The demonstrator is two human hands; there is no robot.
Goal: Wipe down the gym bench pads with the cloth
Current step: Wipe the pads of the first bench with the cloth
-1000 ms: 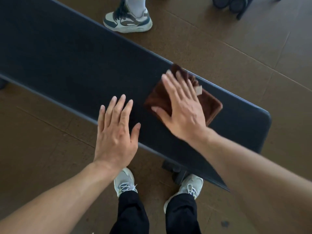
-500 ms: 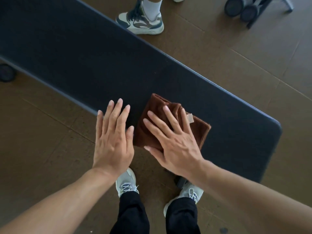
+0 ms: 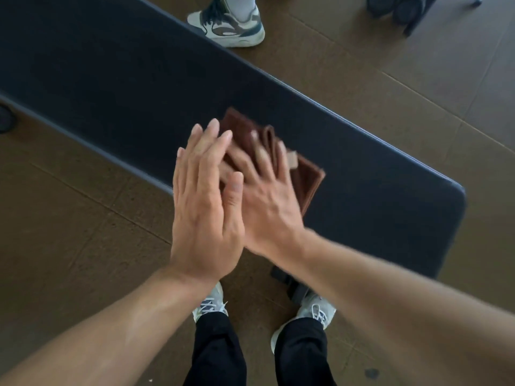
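Brown cloth (image 3: 303, 176), folded, lies on the bench pad (image 3: 117, 79) near its near edge, toward the right end. Since half a second ago the left hand (image 3: 204, 207) has slid rightward and now overlaps the right hand (image 3: 264, 201), which has barely shifted; the wiping stroke looks paused or about to be driven by both hands. Both hands lie flat, palms down: the left's fingers straight and together, the right's slightly spread, pressing the cloth.

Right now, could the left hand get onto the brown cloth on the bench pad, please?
Probably yes: the left hand already lies over the right hand, which presses the brown cloth flat; only those fingers cover the near part.
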